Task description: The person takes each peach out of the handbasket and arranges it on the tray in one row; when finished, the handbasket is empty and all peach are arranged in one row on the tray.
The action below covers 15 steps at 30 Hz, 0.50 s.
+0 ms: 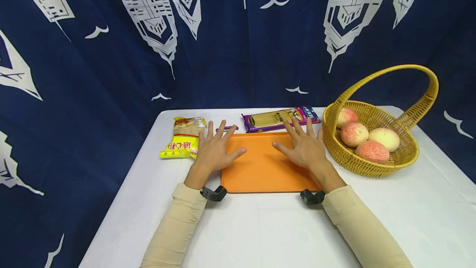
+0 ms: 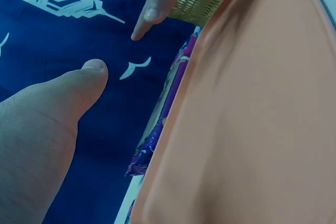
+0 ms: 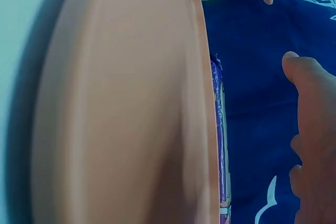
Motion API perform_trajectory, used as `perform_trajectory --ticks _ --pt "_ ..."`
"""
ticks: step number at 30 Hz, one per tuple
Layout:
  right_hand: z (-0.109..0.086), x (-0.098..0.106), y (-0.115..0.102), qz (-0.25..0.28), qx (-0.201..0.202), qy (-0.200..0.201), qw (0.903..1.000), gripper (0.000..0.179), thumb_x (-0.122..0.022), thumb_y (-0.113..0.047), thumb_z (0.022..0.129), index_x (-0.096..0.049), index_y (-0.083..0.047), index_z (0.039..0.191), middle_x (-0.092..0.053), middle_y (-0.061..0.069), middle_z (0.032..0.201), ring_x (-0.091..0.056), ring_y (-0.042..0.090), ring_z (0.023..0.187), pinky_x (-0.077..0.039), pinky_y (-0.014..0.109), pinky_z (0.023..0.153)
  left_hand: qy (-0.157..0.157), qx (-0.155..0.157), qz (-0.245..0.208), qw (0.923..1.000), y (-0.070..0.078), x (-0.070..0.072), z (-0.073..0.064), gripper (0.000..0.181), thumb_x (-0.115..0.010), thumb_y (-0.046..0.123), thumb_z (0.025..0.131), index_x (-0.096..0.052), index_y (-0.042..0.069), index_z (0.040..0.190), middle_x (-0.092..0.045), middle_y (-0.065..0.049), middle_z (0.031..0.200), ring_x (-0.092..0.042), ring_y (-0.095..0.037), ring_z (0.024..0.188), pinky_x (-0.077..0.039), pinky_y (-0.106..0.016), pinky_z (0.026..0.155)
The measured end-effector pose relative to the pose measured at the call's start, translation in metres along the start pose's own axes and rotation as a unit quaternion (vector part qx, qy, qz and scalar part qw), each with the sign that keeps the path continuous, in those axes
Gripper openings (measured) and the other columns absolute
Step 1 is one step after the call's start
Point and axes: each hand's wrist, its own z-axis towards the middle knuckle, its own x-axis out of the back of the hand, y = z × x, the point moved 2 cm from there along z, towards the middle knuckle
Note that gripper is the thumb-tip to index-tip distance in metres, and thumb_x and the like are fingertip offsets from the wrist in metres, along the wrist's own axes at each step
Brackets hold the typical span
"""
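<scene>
Both hands are held spread over an orange tray (image 1: pixel 265 164) on the white table. My left hand (image 1: pixel 215 152) has straight fingers above the tray's left edge and holds nothing. Beside it lies a yellow bag of noodles (image 1: pixel 181 146), partly hidden by that hand. My right hand (image 1: pixel 306 148) spreads its fingers over the tray's right part, also holding nothing. Behind the tray lies a purple packet (image 1: pixel 267 121) with a pale window, and the right fingertips overlap it in the head view. A small purple item (image 1: pixel 232 128), partly covered by the left fingers, is too small to identify.
A woven basket (image 1: pixel 372 168) with a tall handle stands at the right, holding several peach-like fruits (image 1: pixel 354 134). A dark blue curtain (image 1: pixel 230 73) with white building prints hangs behind the white table (image 1: pixel 260 230). Dark bands sit on both wrists.
</scene>
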Motion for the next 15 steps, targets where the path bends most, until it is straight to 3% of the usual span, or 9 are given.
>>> perform_trajectory --ticks 3,7,11,15 --pt "-0.005 0.004 -0.001 -0.005 0.010 0.002 0.9999 0.096 -0.037 -0.082 0.090 -0.017 -0.024 0.163 -0.010 0.011 0.168 0.015 0.041 0.150 0.012 0.072 0.113 0.000 -0.008 -0.016 0.9998 0.000 0.004 -0.002 0.087 -0.043 0.081 0.089 -0.031 0.032 0.160 -0.015 -0.005 0.168 0.001 -0.043 0.152 -0.005 -0.071 0.116" --pt "-0.019 0.015 0.005 0.014 0.046 0.018 0.9987 0.092 -0.041 -0.079 0.092 -0.017 -0.026 0.163 -0.015 0.011 0.167 0.008 0.041 0.151 0.002 0.073 0.115 -0.009 -0.055 -0.081 0.9952 -0.002 0.010 -0.008 0.085 -0.054 0.074 0.089 -0.035 0.028 0.158 -0.020 -0.005 0.167 -0.006 -0.043 0.152 -0.010 -0.069 0.117" --pt "-0.035 0.031 0.019 0.054 0.131 0.038 0.9892 0.085 -0.055 -0.065 0.095 -0.019 -0.027 0.163 -0.019 0.008 0.167 -0.001 0.038 0.153 -0.008 0.068 0.118 -0.050 -0.113 -0.172 0.9774 -0.009 0.012 -0.018 0.085 -0.067 0.062 0.089 -0.038 0.023 0.158 -0.022 -0.002 0.167 -0.012 -0.033 0.153 -0.017 -0.062 0.119" --pt "-0.053 0.049 0.037 0.086 0.209 0.044 0.9731 0.080 -0.069 -0.047 0.094 -0.030 -0.023 0.160 -0.029 0.005 0.164 -0.019 0.036 0.151 -0.022 0.057 0.120 -0.087 -0.151 -0.225 0.9586 -0.021 0.007 -0.031 0.087 -0.078 0.054 0.085 -0.041 0.019 0.156 -0.023 -0.002 0.167 -0.015 -0.028 0.153 -0.019 -0.053 0.121"
